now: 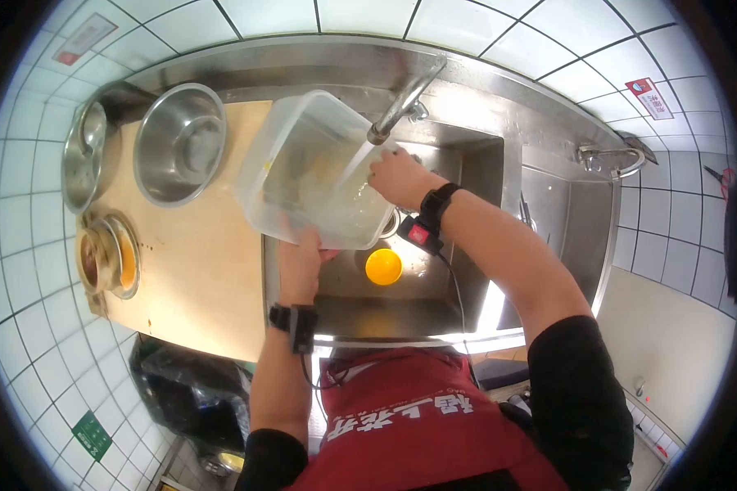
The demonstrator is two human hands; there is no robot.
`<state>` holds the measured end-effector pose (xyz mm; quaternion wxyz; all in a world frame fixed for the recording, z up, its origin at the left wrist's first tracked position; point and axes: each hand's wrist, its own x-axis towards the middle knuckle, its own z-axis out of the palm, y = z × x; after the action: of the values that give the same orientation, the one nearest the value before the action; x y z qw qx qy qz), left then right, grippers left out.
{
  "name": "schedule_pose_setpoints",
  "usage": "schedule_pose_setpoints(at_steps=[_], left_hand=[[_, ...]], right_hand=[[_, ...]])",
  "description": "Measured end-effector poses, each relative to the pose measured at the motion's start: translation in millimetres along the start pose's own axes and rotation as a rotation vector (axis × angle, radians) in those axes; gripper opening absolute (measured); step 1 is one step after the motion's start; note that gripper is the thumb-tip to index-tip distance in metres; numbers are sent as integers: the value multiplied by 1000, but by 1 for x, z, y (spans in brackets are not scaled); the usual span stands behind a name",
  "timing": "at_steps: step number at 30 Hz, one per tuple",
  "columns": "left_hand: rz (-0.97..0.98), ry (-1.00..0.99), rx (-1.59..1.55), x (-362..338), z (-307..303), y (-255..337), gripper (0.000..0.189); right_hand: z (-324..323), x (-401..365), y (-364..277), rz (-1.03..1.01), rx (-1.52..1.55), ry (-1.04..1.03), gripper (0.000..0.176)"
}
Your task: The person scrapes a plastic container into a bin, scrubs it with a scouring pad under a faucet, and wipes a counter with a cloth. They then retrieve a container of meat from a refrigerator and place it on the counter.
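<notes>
A large translucent plastic container (274, 168) is tilted over the sink under the tap, its open side toward the stream. Water runs from the metal tap (397, 110) into it, and a little cloudy water lies inside. My left hand (301, 260) grips the container's near side from below, with some fingers hidden behind the wall. Closed at the container's right rim is my right hand (403, 178), its fingertips curled over the edge. Below the container, a small yellow bowl (383, 267) sits on the floor of the sink (352, 286).
A wooden board (192, 262) lies left of the sink. On it stand a steel bowl (180, 146), another metal bowl (86, 159) and stacked round containers (110, 255). A second sink basin (546, 204) with its own faucet (622, 161) is at the right. A cable hangs from my right wrist.
</notes>
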<state>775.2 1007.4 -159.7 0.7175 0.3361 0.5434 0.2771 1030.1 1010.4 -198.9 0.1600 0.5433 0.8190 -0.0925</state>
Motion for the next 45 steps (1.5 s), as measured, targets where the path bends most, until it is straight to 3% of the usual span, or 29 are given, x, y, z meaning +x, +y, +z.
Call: schedule_pose_setpoints(at_steps=[1, 3, 5, 7, 9, 11, 12, 15, 17, 19, 22, 23, 25, 28, 32, 34, 35, 37, 38, 40, 41, 43, 45], left_hand=[[0, -3, 2, -1, 1, -2, 68], [-11, 25, -73, 0, 3, -10, 67], [-19, 31, -104, 1, 5, -17, 67], [-33, 43, -128, -2, 9, -21, 66], [16, -20, -118, -6, 13, -25, 66], [38, -9, -131, -8, 12, -29, 66], [66, 0, -152, -7, 14, -29, 67], [68, -60, -70, -8, 6, -26, 66], [50, -39, -47, -6, 2, -26, 64], [24, -20, -24, -4, 0, -26, 63], [-69, -4, -64, -1, 1, -31, 59], [-96, -33, -100, 0, 2, -36, 57], [-130, -73, -124, -1, 3, -39, 54], [-238, -84, -166, -3, -2, -33, 39], [-169, -124, -322, -6, -7, -29, 42], [-152, -94, -380, -11, -1, -31, 46], [-135, -76, -349, -16, 5, -29, 45], [-121, -60, -315, -22, 9, -27, 45], [-104, -80, -271, -22, 8, -24, 46], [-78, -102, -232, -20, 7, -24, 46], [-84, -82, -238, -24, 5, -27, 44], [-95, -63, -231, -26, -1, -33, 43], [-65, -39, -204, -30, 5, -36, 41]], right_hand=[[-2, 3, -4, 3, 1, 0, 18], [-4, 12, -17, 126, -41, 225, 15], [3, 22, -37, 144, -100, 225, 19], [18, 33, -55, 157, -16, -145, 22], [14, 30, -62, 103, 39, -138, 20], [11, 31, -66, -94, 298, -325, 19], [12, 33, -67, -92, 294, -324, 19], [38, 32, -80, -84, 505, -282, 28], [56, 36, -77, -125, 896, -215, 28], [26, 25, -70, -143, 967, -250, 30], [0, 12, -64, -215, 1326, -134, 47], [2, 17, -66, -210, 1324, -131, 47], [8, 34, -79, -377, 1334, 211, 49], [-19, 33, -81, -420, 1470, 164, 49], [-3, 27, -69, -545, 1130, 164, 46], [-17, 11, -59, -126, 765, -438, 43], [-22, 8, -60, -127, 762, -445, 43], [-28, 1, -64, -94, 170, -454, 47], [-16, -2, -65, -86, 171, -453, 47], [17, -6, -64, 239, -103, -141, 54], [16, -6, -58, 234, -107, -137, 54], [15, -5, -53, 415, 110, -106, 51], [11, 2, -65, 482, 93, -42, 46]])
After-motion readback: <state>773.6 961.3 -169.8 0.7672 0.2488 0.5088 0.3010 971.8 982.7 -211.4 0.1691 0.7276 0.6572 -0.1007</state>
